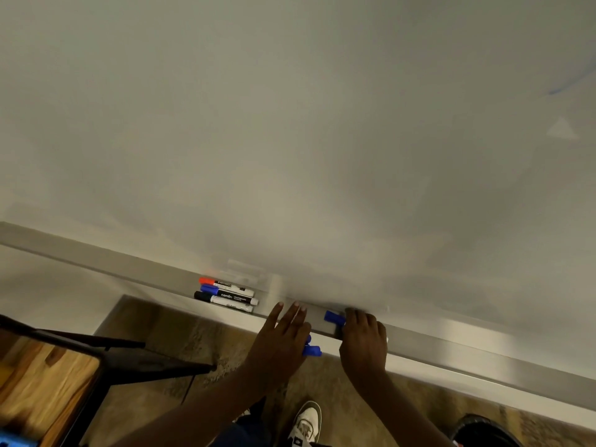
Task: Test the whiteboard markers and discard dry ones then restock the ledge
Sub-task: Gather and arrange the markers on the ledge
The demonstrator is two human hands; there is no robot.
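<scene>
On the ledge (483, 353), the right hand (362, 340) is gripping a blue marker (333, 317), maybe setting it down there. The left hand (283, 337) is holding a blue piece (312, 351) under straight fingers (292, 314), near three markers (227, 295) lying together.

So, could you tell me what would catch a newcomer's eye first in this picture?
Probably the two hands at the whiteboard ledge: the right hand grips a blue marker on it, while the left hand holds blue-capped markers under its palm. Next, three capped markers, with red, blue and black caps, lying side by side farther left on the ledge.
</scene>
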